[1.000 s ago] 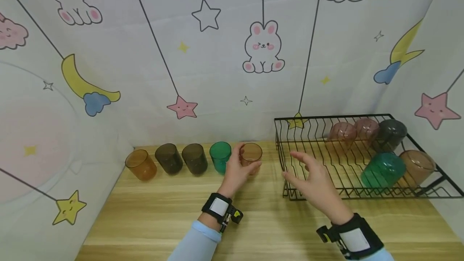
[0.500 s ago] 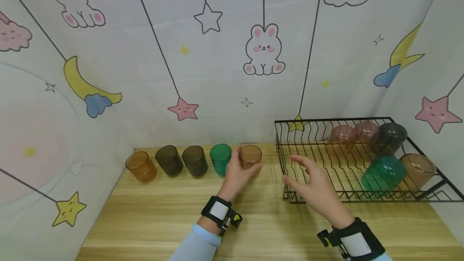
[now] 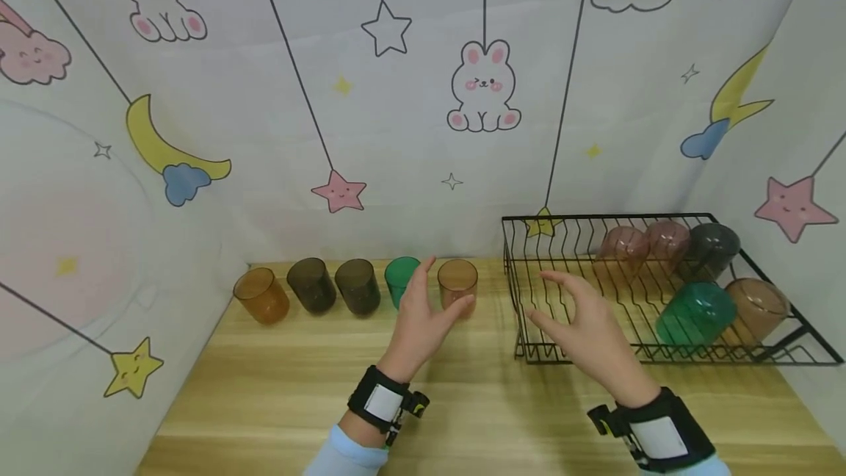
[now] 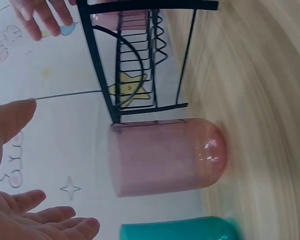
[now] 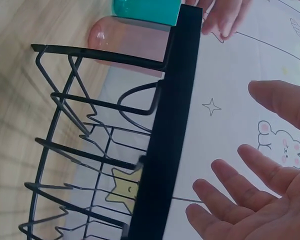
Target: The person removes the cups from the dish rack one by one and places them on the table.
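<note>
Both arms reach forward over the table [image 3: 291, 402] from the near edge. The left hand [image 3: 418, 322] is raised with its palm turned towards the right, just beside the end cup [image 3: 457, 281]; the right hand [image 3: 595, 333] is by the left end of the rack [image 5: 179, 110], palm turned towards the left. Left fingers: spread well away from the thumb, gripping nothing; the thumb overlaps the end cup in the head view, but the left wrist view shows a gap between them. Right fingers: likewise wide of the thumb, with nothing held; contact with the rack cannot be confirmed. The end cup stands upright on the table, mouth up, between the green cup [image 3: 399, 285] and the rack, at the right end of a row of five. It is translucent, orange-brown from the head view, pinkish with a rounded base from the left wrist.
</note>
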`<state>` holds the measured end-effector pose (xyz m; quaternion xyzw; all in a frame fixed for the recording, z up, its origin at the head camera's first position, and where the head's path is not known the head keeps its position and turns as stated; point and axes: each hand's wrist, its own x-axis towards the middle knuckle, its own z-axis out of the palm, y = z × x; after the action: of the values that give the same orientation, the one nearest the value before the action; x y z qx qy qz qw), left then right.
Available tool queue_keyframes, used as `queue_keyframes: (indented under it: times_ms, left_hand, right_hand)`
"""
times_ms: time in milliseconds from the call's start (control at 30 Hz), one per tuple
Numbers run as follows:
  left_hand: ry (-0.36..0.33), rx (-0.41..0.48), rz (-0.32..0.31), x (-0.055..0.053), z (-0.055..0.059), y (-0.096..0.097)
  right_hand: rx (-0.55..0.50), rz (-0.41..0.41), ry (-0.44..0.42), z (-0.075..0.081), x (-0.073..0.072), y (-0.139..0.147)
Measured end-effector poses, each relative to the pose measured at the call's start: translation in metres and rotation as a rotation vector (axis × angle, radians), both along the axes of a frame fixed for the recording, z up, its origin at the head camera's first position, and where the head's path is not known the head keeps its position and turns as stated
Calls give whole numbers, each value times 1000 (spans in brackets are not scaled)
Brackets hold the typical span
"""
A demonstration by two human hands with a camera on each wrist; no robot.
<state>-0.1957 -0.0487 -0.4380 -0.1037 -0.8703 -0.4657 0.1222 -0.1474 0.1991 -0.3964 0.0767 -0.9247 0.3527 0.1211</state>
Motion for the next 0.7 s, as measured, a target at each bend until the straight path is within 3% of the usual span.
queue_keyframes:
  times_ms: [267, 467, 700]
  left_hand:
    - [133, -104, -73, 26, 12, -11]
    - [125, -176, -88, 37, 11, -12]
    - [114, -276, -126, 41, 9, -11]
  right_hand:
    - [122, -22, 78, 3, 3, 14]
    - [193, -61, 134, 10, 3, 31]
    - [255, -198, 130, 17, 3, 60]
